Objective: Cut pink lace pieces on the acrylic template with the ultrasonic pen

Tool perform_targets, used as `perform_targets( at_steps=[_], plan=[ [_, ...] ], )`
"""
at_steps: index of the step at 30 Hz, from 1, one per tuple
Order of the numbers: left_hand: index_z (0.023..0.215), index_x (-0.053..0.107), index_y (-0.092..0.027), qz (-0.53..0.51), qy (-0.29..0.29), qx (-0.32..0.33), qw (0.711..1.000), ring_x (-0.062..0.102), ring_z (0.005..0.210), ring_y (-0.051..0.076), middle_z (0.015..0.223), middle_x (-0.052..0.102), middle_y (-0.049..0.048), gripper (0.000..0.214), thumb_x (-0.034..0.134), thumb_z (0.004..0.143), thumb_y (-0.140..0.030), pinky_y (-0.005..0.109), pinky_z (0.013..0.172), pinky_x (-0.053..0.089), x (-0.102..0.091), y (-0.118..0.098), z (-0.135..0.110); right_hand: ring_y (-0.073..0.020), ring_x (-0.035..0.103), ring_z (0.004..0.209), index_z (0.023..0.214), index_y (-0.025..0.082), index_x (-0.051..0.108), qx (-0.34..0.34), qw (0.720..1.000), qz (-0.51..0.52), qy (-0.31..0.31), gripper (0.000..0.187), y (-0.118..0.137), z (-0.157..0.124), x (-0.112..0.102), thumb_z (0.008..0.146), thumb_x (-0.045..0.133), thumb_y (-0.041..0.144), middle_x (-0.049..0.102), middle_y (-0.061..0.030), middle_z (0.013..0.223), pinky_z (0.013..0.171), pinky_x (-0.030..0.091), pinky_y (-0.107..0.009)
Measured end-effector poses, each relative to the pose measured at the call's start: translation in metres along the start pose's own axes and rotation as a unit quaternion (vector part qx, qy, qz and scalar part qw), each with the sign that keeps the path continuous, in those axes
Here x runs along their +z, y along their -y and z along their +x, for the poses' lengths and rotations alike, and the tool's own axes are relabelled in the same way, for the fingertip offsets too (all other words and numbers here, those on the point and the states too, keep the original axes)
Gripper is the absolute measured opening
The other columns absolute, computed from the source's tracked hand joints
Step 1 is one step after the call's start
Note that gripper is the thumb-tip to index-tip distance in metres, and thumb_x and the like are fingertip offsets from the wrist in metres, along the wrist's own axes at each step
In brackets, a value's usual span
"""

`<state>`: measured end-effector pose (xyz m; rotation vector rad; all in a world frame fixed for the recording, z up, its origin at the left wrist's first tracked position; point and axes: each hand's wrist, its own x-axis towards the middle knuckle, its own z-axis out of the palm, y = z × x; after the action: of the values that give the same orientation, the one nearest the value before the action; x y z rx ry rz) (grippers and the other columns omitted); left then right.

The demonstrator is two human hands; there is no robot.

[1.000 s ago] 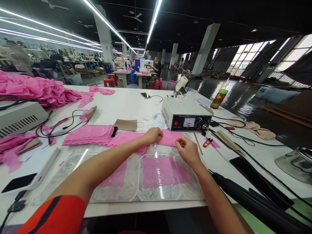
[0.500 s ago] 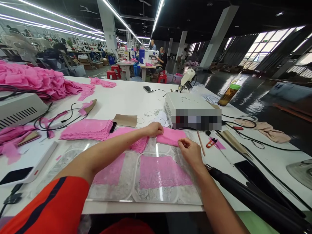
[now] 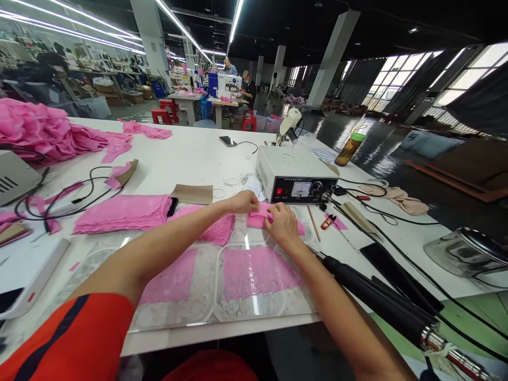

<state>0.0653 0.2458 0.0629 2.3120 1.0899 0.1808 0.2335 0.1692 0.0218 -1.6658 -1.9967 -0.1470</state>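
Note:
Beside the control box lies a small stack of pink fabric pieces (image 3: 296, 228). Above its left end, the bent fingers of my left hand (image 3: 246, 202) pinch the edge of a pink fabric piece (image 3: 261, 211). My right hand (image 3: 283, 222) rests over the stack, its thumb and bent fingers closing on the right side of that same piece; its fingertips are partly hidden. Another fanned pink stack (image 3: 217, 228) lies partly behind my left forearm. Two flat pink patches show on the clear sheet (image 3: 206, 312) near me, one of them a pink rectangle (image 3: 257, 271).
A control box (image 3: 297, 164) with cables stands just behind my hands. A black-handled tool (image 3: 369, 296) lies by my right forearm, with orange thread snips (image 3: 328, 221) nearby. A thick folded pink stack (image 3: 123, 212) and a big pink heap (image 3: 43, 129) are left. A bottle (image 3: 350, 149) stands at back right.
My right hand has moved left from the stack's right corner onto its middle, close to my left hand. The fabric piece now shows a raised flap between them. The view has turned right.

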Motion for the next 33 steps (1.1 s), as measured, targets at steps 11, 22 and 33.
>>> perform_targets(
  at_steps=[11,22,33],
  plan=[
    [0.064,0.071,-0.017,-0.104,0.061,0.019,0.993,0.06,0.067,0.011,0.074,0.066,-0.0013,0.009,0.066,0.07,-0.013,0.018,0.061,0.044,0.018,-0.037,-0.101,-0.02,0.055,0.085,0.086,0.019,0.062,-0.205,0.978,0.012,-0.037,0.016,-0.013,-0.098,-0.045,0.082,0.05,0.01,0.062,-0.0071,0.091,0.077,0.043,-0.034],
    [0.06,0.068,-0.017,-0.074,0.038,0.006,0.997,0.056,0.065,0.011,0.073,0.06,-0.0007,0.016,0.061,0.07,-0.007,0.021,0.058,0.041,0.069,-0.052,-0.156,-0.0186,0.061,0.089,0.099,0.02,0.062,-0.279,0.954,0.107,0.008,0.02,-0.011,-0.138,-0.056,0.087,0.049,0.01,0.065,-0.0072,0.094,0.079,0.052,-0.034],
    [0.061,0.07,-0.015,-0.065,0.027,-0.013,0.997,0.054,0.067,0.011,0.074,0.06,-0.0003,0.017,0.061,0.071,-0.004,0.021,0.061,0.04,0.072,-0.053,-0.158,-0.0211,0.065,0.094,0.109,0.022,0.063,-0.273,0.951,0.127,0.066,0.024,-0.018,-0.139,-0.07,0.086,0.056,0.022,0.069,-0.0083,0.102,0.083,0.055,-0.038]
  ],
)
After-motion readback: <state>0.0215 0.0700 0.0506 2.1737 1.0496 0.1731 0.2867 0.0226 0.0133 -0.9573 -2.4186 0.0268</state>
